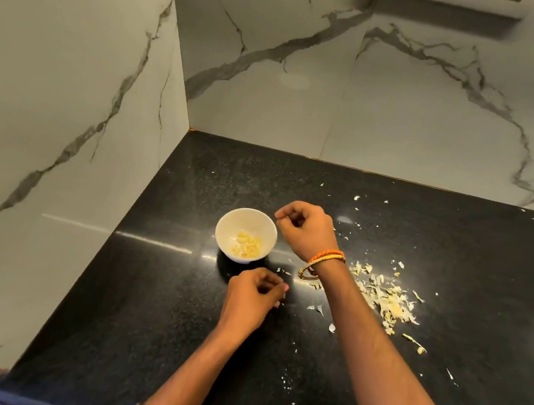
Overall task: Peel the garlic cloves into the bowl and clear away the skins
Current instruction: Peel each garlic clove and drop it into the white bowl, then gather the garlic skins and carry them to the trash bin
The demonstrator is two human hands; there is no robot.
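Observation:
A small white bowl point(227, 227) stands on the black counter and holds several peeled yellow garlic cloves point(247, 245). My right hand point(306, 230) hovers just right of the bowl's rim. Its fingers are curled, thumb and forefinger meet, and nothing shows between them. My left hand point(253, 294) sits just in front of the bowl, also with curled fingers and nothing visible in it. A loose pile of papery garlic skins point(386, 300) lies on the counter to the right, under and beyond my right forearm.
The black speckled counter point(146, 305) runs into a corner of marble-patterned walls point(65, 103). Small skin flakes point(356, 198) are scattered behind my right hand and toward the front edge. The counter's front edge is at bottom left.

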